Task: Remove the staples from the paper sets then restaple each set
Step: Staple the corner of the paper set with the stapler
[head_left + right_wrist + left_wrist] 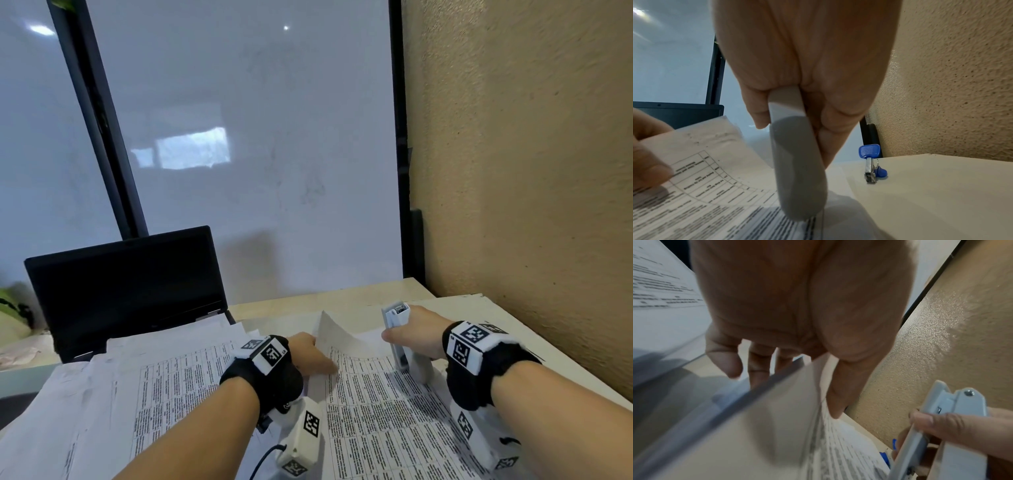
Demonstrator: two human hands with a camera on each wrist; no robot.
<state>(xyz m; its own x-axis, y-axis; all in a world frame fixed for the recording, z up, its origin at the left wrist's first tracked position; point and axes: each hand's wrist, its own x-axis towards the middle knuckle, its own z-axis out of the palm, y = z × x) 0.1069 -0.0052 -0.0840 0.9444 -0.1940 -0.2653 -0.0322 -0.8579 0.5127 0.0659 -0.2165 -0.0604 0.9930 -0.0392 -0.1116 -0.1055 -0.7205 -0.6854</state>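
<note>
Lower centre of the head view: left hand pinches the lifted far corner of the paper set, sheets curling up. Right hand, just beside it, grips a grey stapler, long axis pointing away, nose nearest that raised corner. Corner lies left of the stapler mouth, so likely it gets fed in sideways. Blue staple remover rests on the worktop, lower right of the right wrist view.

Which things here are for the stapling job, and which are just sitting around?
For the job:
- stapler, gripped by the right hand
- paper set, its corner lifted by the left hand
- blue staple remover

Just sitting around:
- laptop
- other printed papers
</note>
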